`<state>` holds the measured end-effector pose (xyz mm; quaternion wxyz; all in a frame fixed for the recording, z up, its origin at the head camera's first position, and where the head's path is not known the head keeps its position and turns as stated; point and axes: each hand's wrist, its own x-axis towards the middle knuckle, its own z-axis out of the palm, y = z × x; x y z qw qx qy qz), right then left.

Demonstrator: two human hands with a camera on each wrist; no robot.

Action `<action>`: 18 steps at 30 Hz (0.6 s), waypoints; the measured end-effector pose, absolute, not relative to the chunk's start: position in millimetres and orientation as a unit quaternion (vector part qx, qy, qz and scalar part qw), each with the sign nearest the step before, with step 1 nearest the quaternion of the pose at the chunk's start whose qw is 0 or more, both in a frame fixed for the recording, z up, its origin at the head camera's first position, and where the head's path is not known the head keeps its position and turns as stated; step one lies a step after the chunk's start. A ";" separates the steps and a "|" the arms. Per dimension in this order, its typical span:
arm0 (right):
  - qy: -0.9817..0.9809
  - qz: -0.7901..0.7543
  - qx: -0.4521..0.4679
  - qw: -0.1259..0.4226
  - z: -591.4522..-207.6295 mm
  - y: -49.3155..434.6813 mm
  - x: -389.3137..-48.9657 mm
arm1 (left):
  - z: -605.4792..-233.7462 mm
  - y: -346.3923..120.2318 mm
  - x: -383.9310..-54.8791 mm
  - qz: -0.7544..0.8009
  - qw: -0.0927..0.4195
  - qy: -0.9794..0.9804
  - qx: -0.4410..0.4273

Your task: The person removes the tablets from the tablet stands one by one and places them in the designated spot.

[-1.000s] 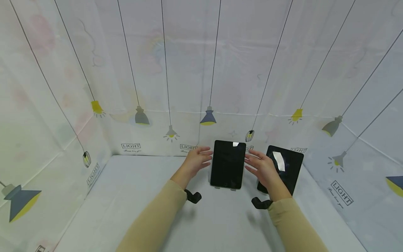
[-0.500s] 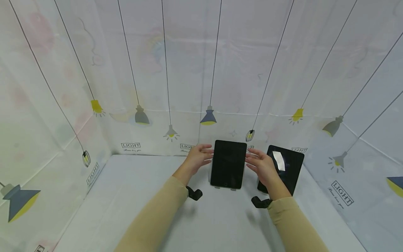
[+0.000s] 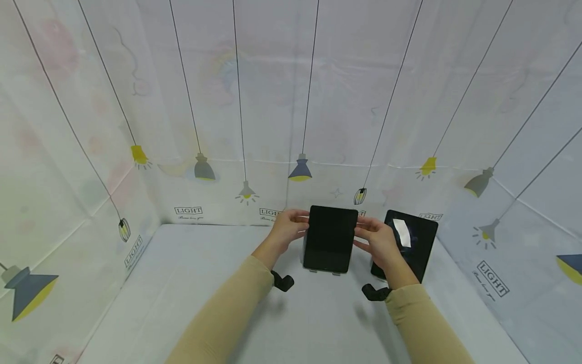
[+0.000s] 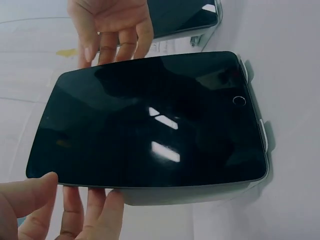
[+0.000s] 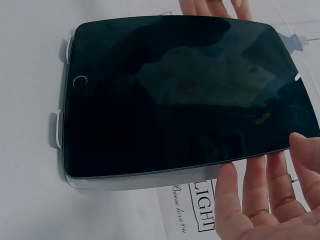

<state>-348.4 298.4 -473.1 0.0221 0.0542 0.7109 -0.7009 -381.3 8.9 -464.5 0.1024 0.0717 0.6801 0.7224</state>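
A black tablet [image 3: 330, 237] with a dark screen and a round home button leans upright on a light stand [image 5: 110, 184], its bottom edge behind two small lips. My left hand [image 3: 288, 228] holds the tablet's left edge near the top, thumb at the front corner and fingers reaching behind, as the left wrist view shows. On the opposite edge my right hand [image 3: 375, 238] grips in the same way; its thumb [image 5: 300, 142] lies at the screen's border. Most of the stand is hidden behind the tablet.
Just right of my right hand, a second black tablet [image 3: 420, 240] leans back with a white patch on its screen. Both stand on a white table [image 3: 204, 283] near its back edge. A white cloth [image 3: 268, 111] printed with hanging lamps encloses the back and sides.
Both hands have closed in from beside the tablet onto its side edges. The tablet's top has tipped slightly toward me. The second tablet has not moved.
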 end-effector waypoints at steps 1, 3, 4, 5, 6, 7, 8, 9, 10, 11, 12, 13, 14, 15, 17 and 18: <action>0.714 -0.698 0.053 0.021 -472.5 298.5 -347.7 | -463.6 9.3 -380.3 0.724 0.102 0.679 0.070; 0.717 -0.694 0.054 0.018 -470.8 298.2 -346.2 | -463.1 10.3 -378.8 0.726 0.098 0.678 0.068; 0.718 -0.694 0.055 0.017 -469.8 297.8 -345.6 | -463.6 11.0 -378.6 0.727 0.096 0.677 0.066; 0.718 -0.693 0.058 0.015 -468.7 297.2 -345.3 | -464.5 11.8 -378.8 0.727 0.093 0.677 0.066; 0.718 -0.693 0.060 0.014 -468.0 296.6 -345.1 | -465.4 12.7 -378.9 0.727 0.090 0.677 0.065; 0.718 -0.693 0.063 0.011 -467.1 295.8 -344.5 | -466.5 13.6 -379.2 0.728 0.086 0.678 0.064; 0.718 -0.693 0.066 0.009 -466.5 295.1 -344.2 | -467.6 14.4 -379.6 0.728 0.082 0.678 0.063; 0.718 -0.693 0.070 0.006 -466.3 294.5 -343.9 | -468.3 15.2 -379.5 0.727 0.079 0.679 0.063; 0.718 -0.692 0.074 0.004 -466.2 294.0 -343.7 | -468.5 15.9 -379.3 0.727 0.077 0.680 0.061; 0.718 -0.691 0.077 0.002 -466.3 293.8 -343.6 | -468.4 16.4 -379.0 0.726 0.077 0.681 0.059; 0.720 -0.690 0.078 -0.001 -466.6 293.7 -343.2 | -468.0 16.7 -378.5 0.726 0.076 0.681 0.058; 0.720 -0.690 0.077 -0.002 -466.5 293.4 -342.6 | -467.7 16.8 -378.0 0.726 0.076 0.681 0.057; 0.720 -0.690 0.078 -0.003 -466.8 293.3 -342.5 | -467.2 16.7 -377.4 0.726 0.076 0.681 0.057; 0.720 -0.690 0.078 -0.004 -466.9 293.4 -342.4 | -466.8 16.5 -377.1 0.725 0.076 0.682 0.057; 0.721 -0.689 0.076 -0.005 -466.3 293.4 -341.9 | -466.4 15.9 -377.0 0.725 0.076 0.682 0.058; 0.721 -0.689 0.075 -0.006 -465.8 293.5 -341.5 | -466.2 15.7 -377.2 0.725 0.077 0.682 0.060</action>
